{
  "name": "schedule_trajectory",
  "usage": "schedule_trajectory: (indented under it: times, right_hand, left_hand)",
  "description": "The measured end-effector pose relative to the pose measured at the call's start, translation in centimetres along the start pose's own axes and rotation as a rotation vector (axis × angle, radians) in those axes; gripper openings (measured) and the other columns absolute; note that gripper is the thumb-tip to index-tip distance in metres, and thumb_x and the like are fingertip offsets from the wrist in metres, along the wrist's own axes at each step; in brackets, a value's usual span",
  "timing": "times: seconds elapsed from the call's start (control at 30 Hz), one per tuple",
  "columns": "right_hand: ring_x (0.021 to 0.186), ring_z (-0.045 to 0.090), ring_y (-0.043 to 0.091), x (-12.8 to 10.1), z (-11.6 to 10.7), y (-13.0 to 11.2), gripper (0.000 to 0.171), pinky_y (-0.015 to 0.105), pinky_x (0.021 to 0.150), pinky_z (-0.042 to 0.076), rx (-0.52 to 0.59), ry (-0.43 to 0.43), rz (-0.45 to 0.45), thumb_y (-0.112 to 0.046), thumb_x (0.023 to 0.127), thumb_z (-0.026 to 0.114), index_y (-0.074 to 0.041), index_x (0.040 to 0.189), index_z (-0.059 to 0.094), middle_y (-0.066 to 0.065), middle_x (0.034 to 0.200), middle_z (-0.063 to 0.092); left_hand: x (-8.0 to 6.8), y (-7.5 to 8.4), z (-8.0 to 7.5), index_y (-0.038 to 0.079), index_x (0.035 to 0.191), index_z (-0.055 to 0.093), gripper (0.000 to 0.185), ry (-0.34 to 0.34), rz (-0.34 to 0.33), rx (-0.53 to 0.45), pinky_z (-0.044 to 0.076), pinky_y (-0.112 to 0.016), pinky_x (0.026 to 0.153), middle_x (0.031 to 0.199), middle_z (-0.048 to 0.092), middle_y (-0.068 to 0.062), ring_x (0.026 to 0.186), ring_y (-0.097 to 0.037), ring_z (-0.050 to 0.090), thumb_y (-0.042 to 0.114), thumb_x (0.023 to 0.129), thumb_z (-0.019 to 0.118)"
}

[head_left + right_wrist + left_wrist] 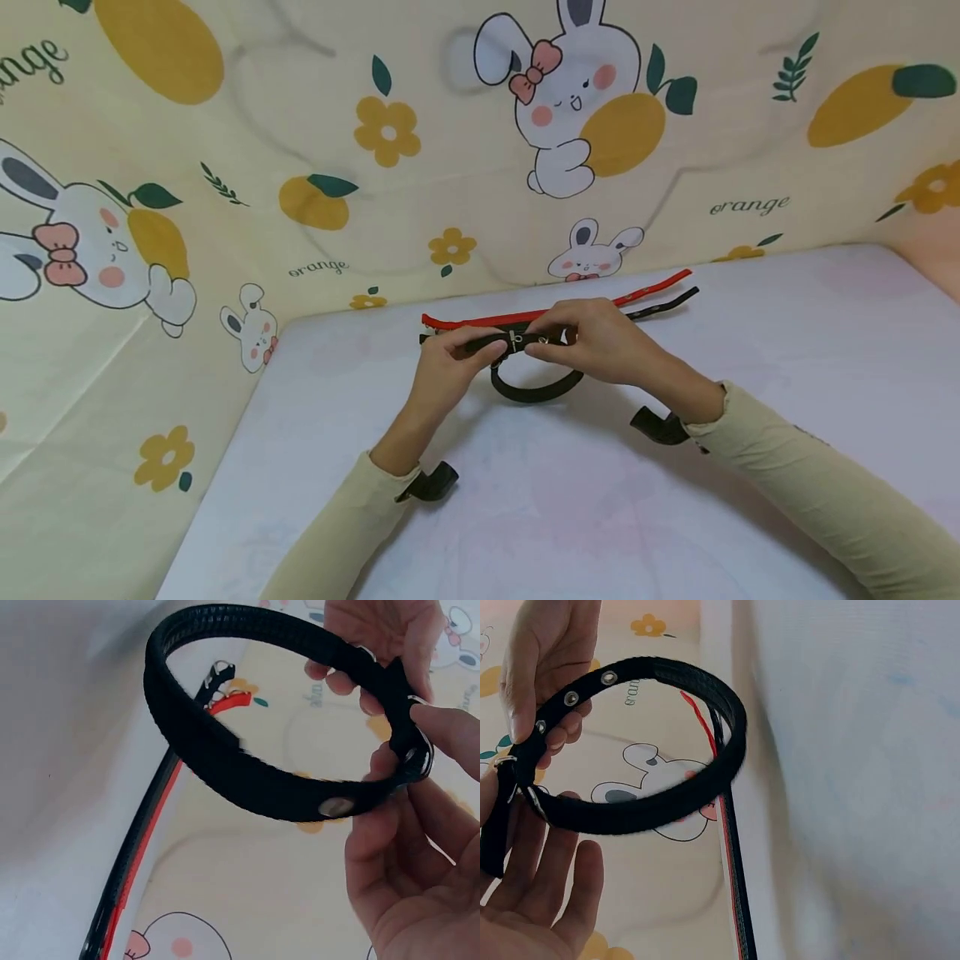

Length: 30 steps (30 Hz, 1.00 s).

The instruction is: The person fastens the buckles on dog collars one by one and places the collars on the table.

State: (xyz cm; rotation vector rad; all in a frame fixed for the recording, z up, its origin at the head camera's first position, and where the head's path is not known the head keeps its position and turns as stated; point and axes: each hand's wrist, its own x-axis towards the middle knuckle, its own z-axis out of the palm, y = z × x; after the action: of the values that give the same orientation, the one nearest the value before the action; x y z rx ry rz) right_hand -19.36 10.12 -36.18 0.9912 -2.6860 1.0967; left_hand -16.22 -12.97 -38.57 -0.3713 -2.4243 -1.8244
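I have the black woven collar strap (534,385) looped above the white counter (570,500), my left hand (450,360) and right hand (600,340) each pinching its metal buckle (514,340). Fastening seems underway; next calls for seating the prong.

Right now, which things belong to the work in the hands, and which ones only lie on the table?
In hand:
- black collar, looped, held at its buckle
- left hand, pinching the strap
- right hand, pinching at the buckle

Lying about:
- red strap, flat on the table
- second black strap, flat beside the red one
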Motion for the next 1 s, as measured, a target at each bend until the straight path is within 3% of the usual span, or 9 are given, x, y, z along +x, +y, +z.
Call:
schedule_trajectory:
  times: [0.23,0.47,0.73,0.87,1.0]
  right_hand:
    - [0.073,0.052,0.013,-0.2,-0.6,-0.1,0.021,0.026,0.061,0.042,-0.017,0.011,0.065,-0.036,0.086,0.078,-0.024,0.103,0.077,-0.01,0.086,0.07]
    - [0.079,0.056,0.012,-0.3,-1.0,0.3,0.019,0.029,0.071,0.045,-0.008,0.015,0.07,-0.036,0.089,0.075,-0.023,0.102,0.077,-0.008,0.088,0.072]
    - [0.076,0.055,0.013,0.8,-1.9,-0.9,0.017,0.027,0.065,0.047,0.01,-0.034,0.01,-0.032,0.088,0.076,-0.025,0.104,0.075,-0.012,0.093,0.071]
    - [0.078,0.058,0.012,1.8,-2.6,-2.0,0.016,0.028,0.066,0.05,0.03,-0.052,-0.02,-0.029,0.088,0.076,-0.023,0.103,0.076,-0.009,0.096,0.073]
    - [0.086,0.061,0.011,2.5,-3.1,-2.7,0.016,0.031,0.074,0.052,0.048,-0.075,0.006,-0.029,0.089,0.076,-0.022,0.103,0.076,-0.006,0.1,0.074]
  left_hand:
    - [0.3,0.3,0.0,0.011,0.11,0.076,0.023,0.014,-0.041,0.026,0.053,-0.027,0.08,0.106,0.075,-0.01,0.09,-0.015,0.066,0.019,0.089,0.075]
    - [0.6,0.6,0.2,0.006,0.113,0.074,0.025,0.016,-0.126,-0.077,0.056,-0.03,0.093,0.109,0.073,-0.012,0.09,-0.016,0.071,0.018,0.091,0.073]
    - [0.2,0.8,-0.6,0.001,0.115,0.068,0.026,-0.02,-0.012,-0.143,0.056,-0.024,0.09,0.114,0.069,-0.014,0.098,-0.013,0.068,0.008,0.091,0.072]
    - [0.1,1.1,-0.7,0.0,0.113,0.068,0.023,0.018,0.0,-0.155,0.056,-0.022,0.088,0.105,0.071,-0.01,0.091,-0.012,0.07,0.011,0.092,0.071]
    - [0.2,1.7,-0.7,-0.002,0.113,0.068,0.023,0.066,-0.007,-0.194,0.056,-0.022,0.086,0.098,0.071,-0.006,0.084,-0.013,0.071,0.012,0.094,0.069]
